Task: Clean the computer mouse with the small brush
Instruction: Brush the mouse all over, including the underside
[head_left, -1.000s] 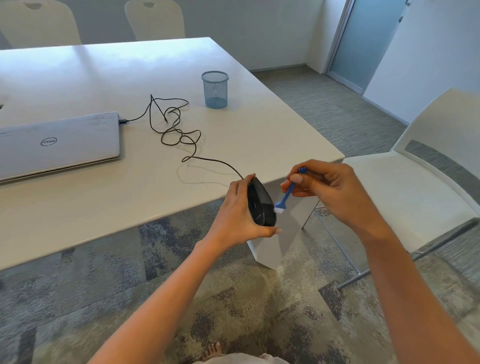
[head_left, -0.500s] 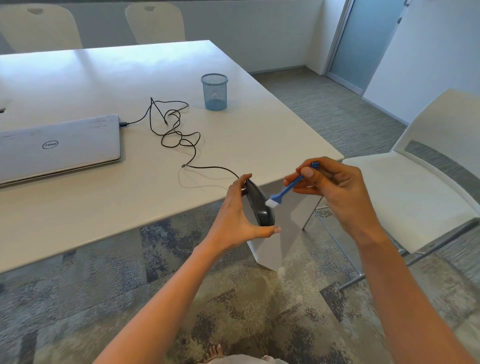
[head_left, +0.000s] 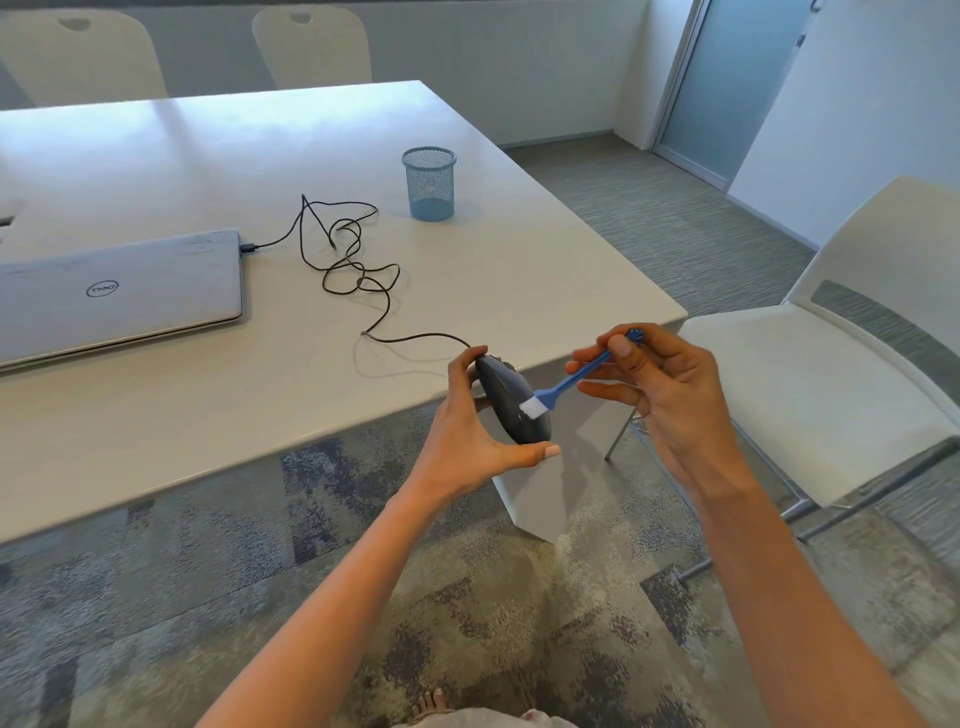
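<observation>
Brushing is the step in hand, I judge. My left hand (head_left: 470, 441) grips the dark grey oval computer mouse (head_left: 511, 402) on edge, fingers (head_left: 462, 364) over its top, just off the white desk (head_left: 519, 260) corner. My right hand (head_left: 670, 400) pinches the small blue plastic brush (head_left: 569, 382); its white bristles seem to touch the shell. Next: light strokes, sparing the thin black cable (head_left: 387, 306).

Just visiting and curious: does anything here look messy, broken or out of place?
Only the mouse cable lies in tangled loops on the table beside the closed laptop. Nothing looks spilled or damaged.
</observation>
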